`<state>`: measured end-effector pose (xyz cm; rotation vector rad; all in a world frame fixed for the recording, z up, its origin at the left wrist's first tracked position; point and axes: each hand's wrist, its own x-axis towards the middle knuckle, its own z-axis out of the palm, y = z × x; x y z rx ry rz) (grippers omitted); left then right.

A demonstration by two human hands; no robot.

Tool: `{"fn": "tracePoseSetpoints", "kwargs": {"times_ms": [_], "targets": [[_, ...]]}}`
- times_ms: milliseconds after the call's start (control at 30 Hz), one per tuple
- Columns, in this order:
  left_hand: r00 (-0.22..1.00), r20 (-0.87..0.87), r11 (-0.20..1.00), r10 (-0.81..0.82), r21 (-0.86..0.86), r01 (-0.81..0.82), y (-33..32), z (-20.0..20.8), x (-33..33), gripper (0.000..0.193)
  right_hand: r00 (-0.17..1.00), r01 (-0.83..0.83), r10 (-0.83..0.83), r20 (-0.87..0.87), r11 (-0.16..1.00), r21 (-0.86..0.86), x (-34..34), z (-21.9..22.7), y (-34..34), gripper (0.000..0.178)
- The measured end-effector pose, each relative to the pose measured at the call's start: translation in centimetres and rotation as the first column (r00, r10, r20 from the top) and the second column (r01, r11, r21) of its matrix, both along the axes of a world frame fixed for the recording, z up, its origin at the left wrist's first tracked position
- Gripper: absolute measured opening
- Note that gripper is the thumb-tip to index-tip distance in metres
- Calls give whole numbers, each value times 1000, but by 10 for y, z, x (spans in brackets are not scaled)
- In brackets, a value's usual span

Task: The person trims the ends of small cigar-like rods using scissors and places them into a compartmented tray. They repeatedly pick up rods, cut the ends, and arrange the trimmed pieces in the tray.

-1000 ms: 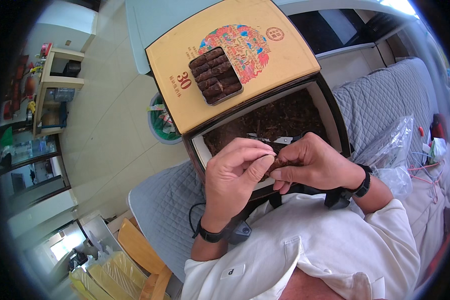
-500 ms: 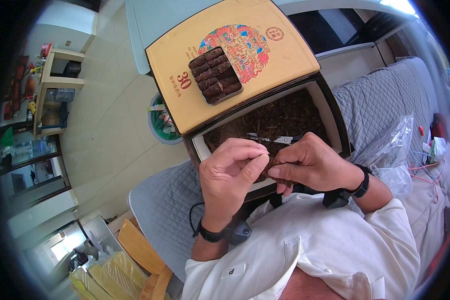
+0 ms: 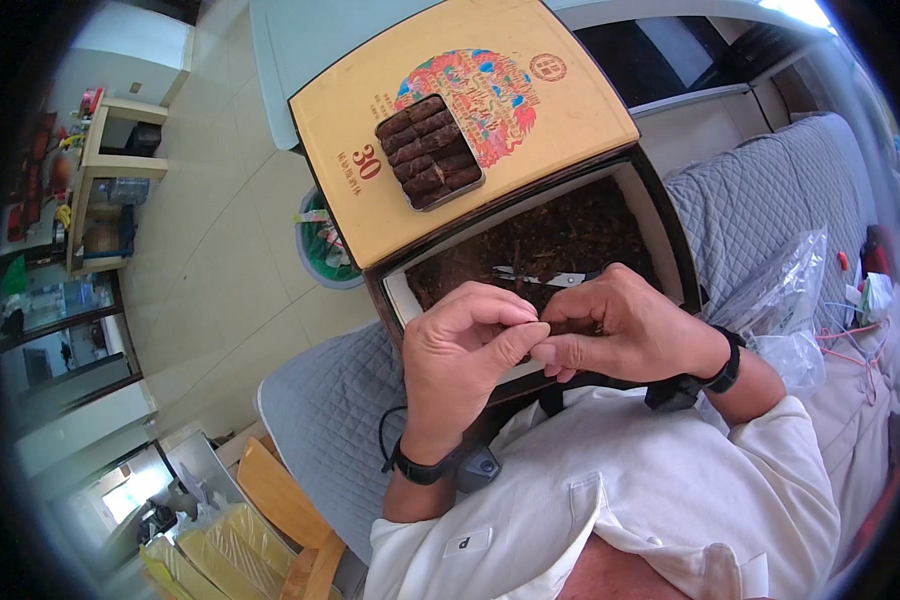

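Both of my hands meet over the near side of a box filled with loose dark brown shredded leaf. My left hand is closed in a thumb-and-finger pinch, and whatever lies in it is too small to make out. Against its fingertips, my right hand has its fingers curled round a bit of dark brown leaf. Beyond the hands, scissors lie on the shredded leaf, their handles partly covered by the right hand. A small metal tin of dark brown rolls rests on the yellow lid.
A bin with a green liner stands on the tiled floor left of the box. Grey quilted covers flank the box, with a clear plastic bag at the right. A wooden chair is at lower left.
The thumbs and fingertips of my two hands have come together, the right fingers curling further over the brown leaf. Tin, scissors and box have stayed in place.
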<state>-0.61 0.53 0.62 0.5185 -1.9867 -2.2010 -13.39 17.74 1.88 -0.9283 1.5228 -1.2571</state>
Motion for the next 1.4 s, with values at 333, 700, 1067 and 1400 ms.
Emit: {"fn": "tracePoseSetpoints", "kwargs": {"times_ms": [333, 700, 1067, 1400], "targets": [[1000, 7, 992, -25, 122, 24, -6, -3, 4, 5, 985, 54, -51, 167, 998, -13, 3, -8, 2, 29], [977, -109, 979, 185, 112, -173, 1, 4, 2, 18, 846, 209, -246, 473, 969, 130, 9, -10, 1, 28], [932, -358, 997, 59, 60, -41, 15, -17, -6, 16, 788, 405, -291, 542, 909, -100, 27, -10, -13, 17], [976, -205, 977, 72, 213, -28, 13, -6, 4, 17, 904, 345, -265, 335, 916, -206, 25, -9, -12, 12]]}}
